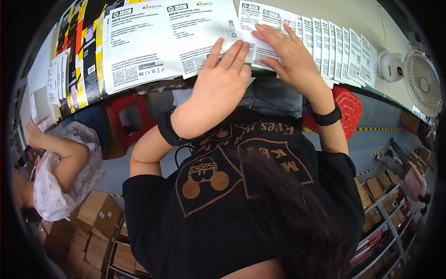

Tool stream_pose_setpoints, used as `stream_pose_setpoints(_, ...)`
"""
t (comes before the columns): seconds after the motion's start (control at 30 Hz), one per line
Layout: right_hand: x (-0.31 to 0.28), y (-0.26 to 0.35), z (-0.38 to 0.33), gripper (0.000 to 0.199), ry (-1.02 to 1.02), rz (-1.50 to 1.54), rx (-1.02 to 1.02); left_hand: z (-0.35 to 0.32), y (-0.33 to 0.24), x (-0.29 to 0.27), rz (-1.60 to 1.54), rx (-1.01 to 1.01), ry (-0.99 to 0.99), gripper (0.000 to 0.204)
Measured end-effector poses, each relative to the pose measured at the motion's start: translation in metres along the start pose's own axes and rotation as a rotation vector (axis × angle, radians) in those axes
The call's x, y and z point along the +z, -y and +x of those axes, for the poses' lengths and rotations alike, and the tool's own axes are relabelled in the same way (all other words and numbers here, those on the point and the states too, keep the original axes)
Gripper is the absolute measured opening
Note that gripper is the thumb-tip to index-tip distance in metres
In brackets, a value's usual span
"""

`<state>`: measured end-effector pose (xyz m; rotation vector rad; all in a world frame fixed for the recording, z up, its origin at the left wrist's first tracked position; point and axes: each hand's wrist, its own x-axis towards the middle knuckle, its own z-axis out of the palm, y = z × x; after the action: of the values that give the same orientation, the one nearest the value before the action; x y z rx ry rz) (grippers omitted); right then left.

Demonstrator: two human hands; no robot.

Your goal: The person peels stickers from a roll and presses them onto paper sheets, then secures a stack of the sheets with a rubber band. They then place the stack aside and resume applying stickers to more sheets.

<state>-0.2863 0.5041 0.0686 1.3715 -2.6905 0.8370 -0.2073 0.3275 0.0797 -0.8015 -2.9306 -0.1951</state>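
My left hand (222, 79) lies with its fingers stretched out on a large white printed sheet (139, 46), near its right end. My right hand (293, 59), fingers spread, rests over the left end of a row of white printed leaflets (341, 56) that overlap like a fan. Both hands are palm down, and nothing shows gripped in either. The large sheet bears two printed panels with square codes along the bottom. It overhangs the near edge of the table a little. My fingers hide part of the print.
Yellow, black and orange printed boxes (88, 69) stand left of the sheets, with small white leaflets (58, 76) beside them. A white fan (422, 81) sits at the table's right end. Red stools (348, 109) are below the table. A co-worker's arm (65, 156) reaches in at left.
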Motion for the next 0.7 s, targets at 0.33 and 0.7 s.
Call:
stream_pose_setpoints(0.33,-0.013,-0.013,-0.019,0.024,-0.471,0.013,0.064,0.000,-0.009,0.005,0.017,-0.053,0.006,0.009)
stream_pose_setpoints(0.7,0.005,0.003,-0.014,0.010,-0.438,1.000,0.769,0.006,-0.013,0.009,0.035,0.000,-0.035,0.011)
